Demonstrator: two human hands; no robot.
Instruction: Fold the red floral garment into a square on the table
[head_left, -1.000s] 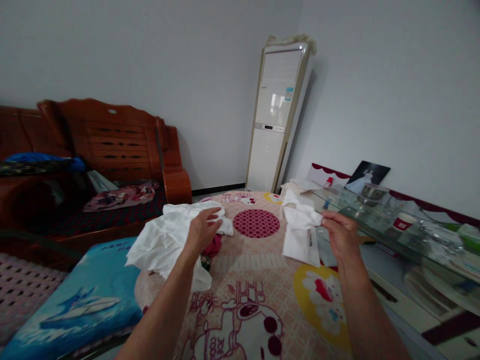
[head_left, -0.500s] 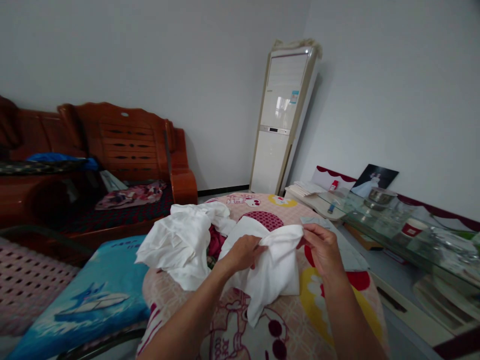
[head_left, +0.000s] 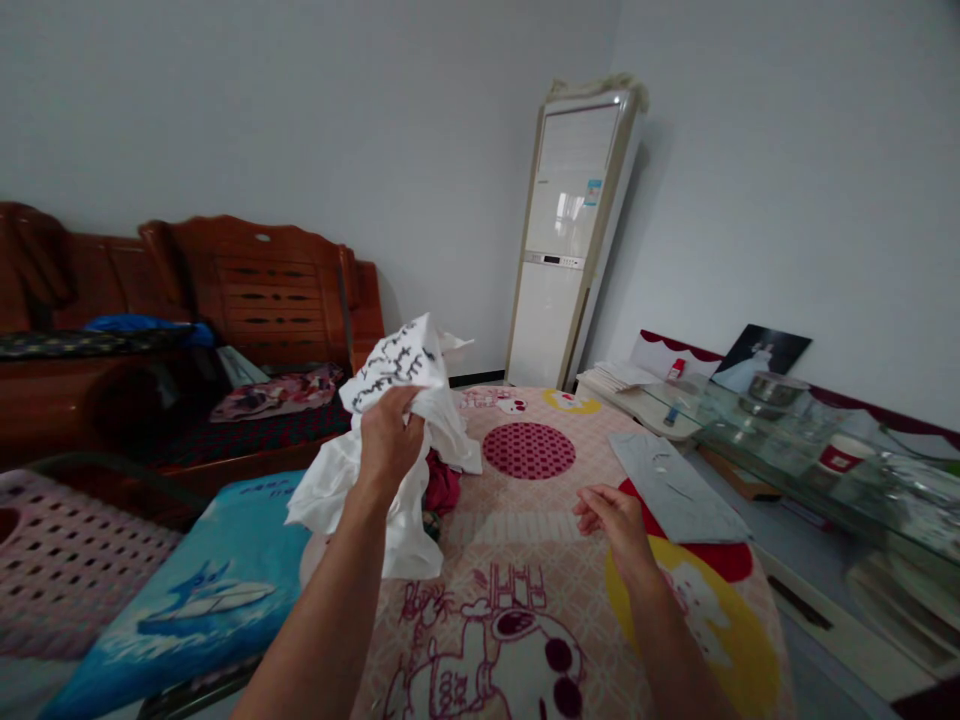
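My left hand [head_left: 390, 440] grips a white garment with black lettering [head_left: 394, 370], lifted over the left side of the table. Its cloth hangs in loose folds, and I cannot tell what kind of garment it is. Below and behind it a heap of white cloth [head_left: 330, 485] and a dark red piece of cloth [head_left: 441, 485] lie together. My right hand [head_left: 616, 522] hovers over the table with its fingers loosely bent and nothing in them. To its right lies a folded grey cloth item [head_left: 675, 485].
A patterned pink cloth [head_left: 540, 560] covers the round table. A blue cushion [head_left: 217, 590] and a pink woven chair back [head_left: 75, 560] stand at left. A glass-topped cabinet [head_left: 795, 450] with cups runs along the right. Behind are a wooden sofa [head_left: 262, 270] and a tall air conditioner [head_left: 559, 230].
White cloth held in both hands at the table's middle has moved left. My right hand has let go, and my left hand now raises a white garment showing black lettering.
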